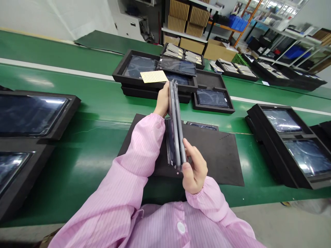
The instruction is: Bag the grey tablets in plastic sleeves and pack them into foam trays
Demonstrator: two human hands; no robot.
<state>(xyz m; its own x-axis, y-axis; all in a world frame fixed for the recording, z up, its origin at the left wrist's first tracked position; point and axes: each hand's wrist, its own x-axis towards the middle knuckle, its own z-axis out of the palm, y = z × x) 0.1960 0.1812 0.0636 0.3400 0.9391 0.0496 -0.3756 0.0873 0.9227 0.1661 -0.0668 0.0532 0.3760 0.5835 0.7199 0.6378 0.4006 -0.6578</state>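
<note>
Two tablets (177,127) stand on edge, face to face or back to back, between my hands above a black mat (214,155). My left hand (162,100) grips them at the far upper end, its fingers partly hidden behind. At the near lower end, my right hand (194,167) holds the right-hand tablet between thumb and fingers. Just left of the pair, a dark screen in clear film (170,144) shows, partly covered; whether it is held too, I cannot tell. Another tablet (202,126) lies at the mat's far edge.
Black trays with tablets stand at the left (58,120), at the right (280,137) and beyond my hands (119,74). A yellow sticker sheet (154,76) rests on the far tray. Beneath is a green bench (98,144). Shelves with cardboard boxes (178,10) are behind.
</note>
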